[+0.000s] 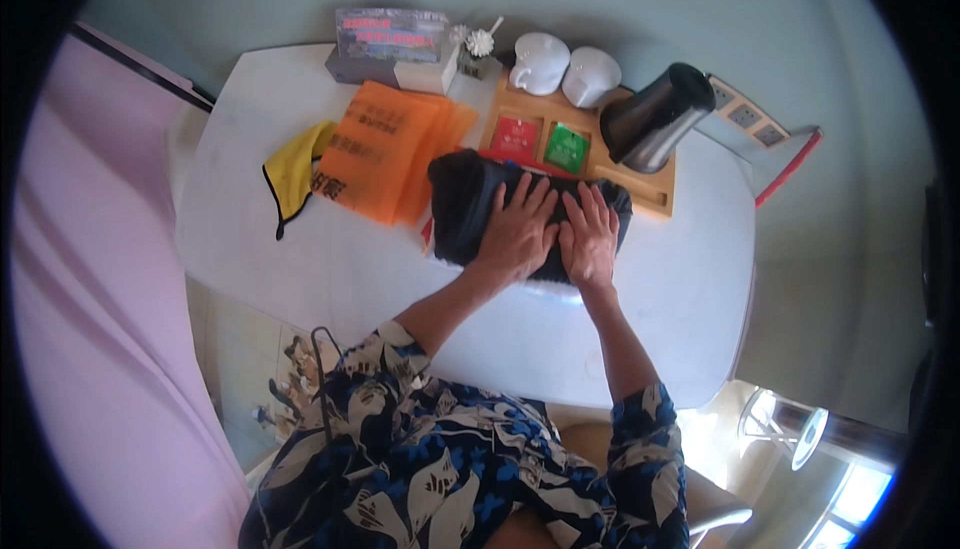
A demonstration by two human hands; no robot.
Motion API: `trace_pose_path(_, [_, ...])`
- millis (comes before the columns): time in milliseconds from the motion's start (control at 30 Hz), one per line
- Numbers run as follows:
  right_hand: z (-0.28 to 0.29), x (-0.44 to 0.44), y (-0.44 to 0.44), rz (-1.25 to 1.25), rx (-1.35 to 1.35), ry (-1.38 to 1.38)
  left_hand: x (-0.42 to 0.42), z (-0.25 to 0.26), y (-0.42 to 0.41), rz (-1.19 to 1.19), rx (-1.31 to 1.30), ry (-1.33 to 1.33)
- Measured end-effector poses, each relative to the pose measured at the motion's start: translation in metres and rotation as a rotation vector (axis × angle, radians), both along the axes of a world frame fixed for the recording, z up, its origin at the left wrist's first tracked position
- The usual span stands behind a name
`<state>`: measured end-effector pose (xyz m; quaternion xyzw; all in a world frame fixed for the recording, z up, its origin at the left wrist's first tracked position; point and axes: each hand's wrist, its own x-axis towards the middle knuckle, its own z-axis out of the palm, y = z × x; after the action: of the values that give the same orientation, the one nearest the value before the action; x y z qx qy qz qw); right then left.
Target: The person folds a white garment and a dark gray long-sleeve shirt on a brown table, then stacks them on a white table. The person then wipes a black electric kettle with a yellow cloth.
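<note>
A dark, thick folded cloth bundle (459, 208) lies on the white table (360, 286) before me. Flat on top of it rests my left hand (519, 234), its fingers spread and pointing away from me. My right hand (591, 238) presses on the bundle's right part in the same way, its thumb near the left one. Neither hand is closed around anything. Red material shows along the bundle's far edge and white material along its near edge; what lies beneath is mostly hidden.
Orange printed bags (382, 151) and a yellow cloth (289, 170) lie left. Behind stands a tissue box (367, 69). A wooden tray (634, 189) carries two white cups (538, 61), red and green packets (566, 145) and a black kettle (652, 121). Wall sockets (744, 115) are at right.
</note>
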<state>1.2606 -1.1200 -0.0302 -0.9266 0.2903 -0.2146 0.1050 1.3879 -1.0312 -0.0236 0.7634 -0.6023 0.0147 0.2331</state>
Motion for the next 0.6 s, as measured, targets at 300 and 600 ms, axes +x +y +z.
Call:
trace_pose_path(300, [-0.003,-0.028,0.031,-0.115,0.048,-0.115,-0.003,0.003,0.0,-0.005,0.014,-0.017])
trace_pose_path(600, [-0.007,-0.142,0.177,-0.194,0.242,-0.163,-0.005,0.007,0.002,-0.027,-0.016,-0.015])
